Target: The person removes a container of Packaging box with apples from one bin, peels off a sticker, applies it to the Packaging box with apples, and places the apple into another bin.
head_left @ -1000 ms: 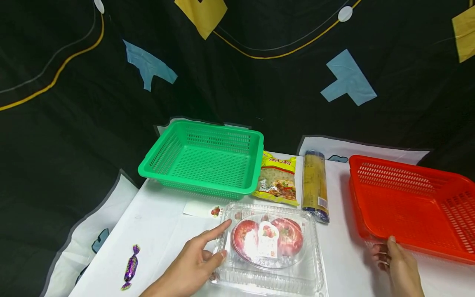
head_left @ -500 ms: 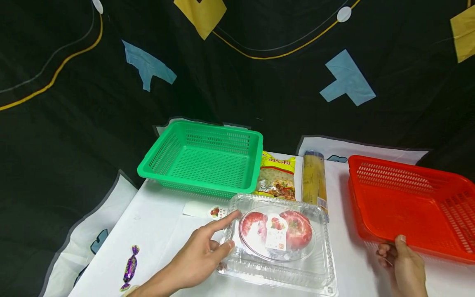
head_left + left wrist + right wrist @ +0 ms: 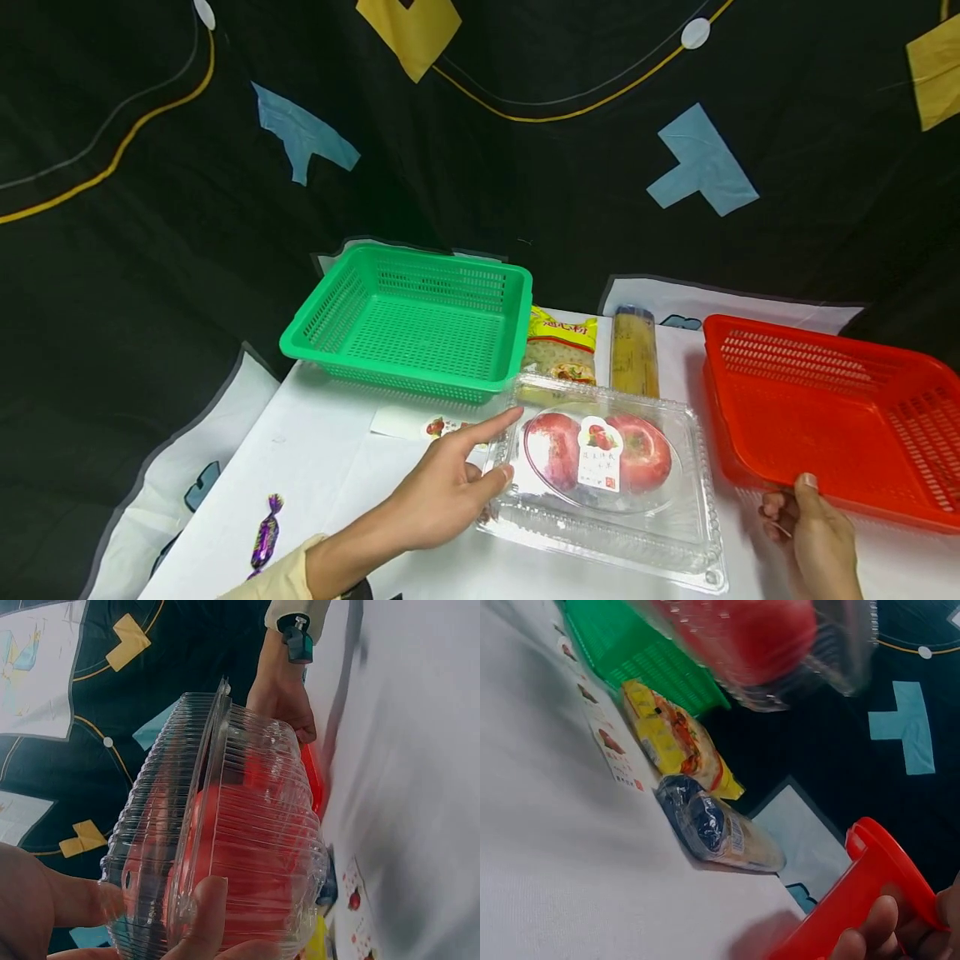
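In the head view my left hand grips the left edge of a clear plastic clamshell box, thumb and forefinger along its side. Inside lie red, round, tomato-like fruits under a white sticker label. The left wrist view shows the closed box side-on, raised over the white table, my fingers around its near end. My right hand pinches the near rim of a red plastic basket, thumb over the rim, other fingers curled beneath.
A green basket stands at the back left. Beside it lie a yellow food packet and a long wrapped pack, partly behind the box. A strip of sticker labels and a purple-wrapped candy lie on the white table.
My left hand has lifted the clamshell box and carried it right, toward the red basket, so it now covers more of the packets. My right hand stays at the basket's rim.
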Demonstrator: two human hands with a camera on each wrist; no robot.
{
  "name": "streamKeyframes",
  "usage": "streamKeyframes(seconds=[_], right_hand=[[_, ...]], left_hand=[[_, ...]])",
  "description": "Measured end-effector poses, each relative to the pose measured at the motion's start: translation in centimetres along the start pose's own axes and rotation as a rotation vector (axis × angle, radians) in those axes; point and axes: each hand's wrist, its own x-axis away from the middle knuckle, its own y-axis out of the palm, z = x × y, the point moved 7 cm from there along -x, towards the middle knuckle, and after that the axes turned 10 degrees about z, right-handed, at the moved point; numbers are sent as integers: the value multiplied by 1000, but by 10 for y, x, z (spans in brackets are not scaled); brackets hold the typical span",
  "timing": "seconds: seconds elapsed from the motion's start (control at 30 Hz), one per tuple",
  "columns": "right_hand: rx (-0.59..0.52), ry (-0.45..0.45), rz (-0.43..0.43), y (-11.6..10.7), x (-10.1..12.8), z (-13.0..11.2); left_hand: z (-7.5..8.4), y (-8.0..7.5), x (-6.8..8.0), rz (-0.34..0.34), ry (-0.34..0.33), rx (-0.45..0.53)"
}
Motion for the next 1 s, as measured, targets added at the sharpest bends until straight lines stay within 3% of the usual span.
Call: streamKeyframes(seconds=[0.37,0.67,0.83,0.9,1.0], right_hand=[[-61,-11,-42,4,0,3],[86,21,63,-6,-1,5],[169,85,83,-13,0,7],[125,100,91,-13,0,7],[1,38,71,-10,0,3]], left_hand=[[13,19,-17,-26,28,-9],[21,33,-32,-33,62,-6],[25,42,-39,-28,70,-38],[25,45,-42,-28,58,-33],[27,51,-47,-38,38,-12]])
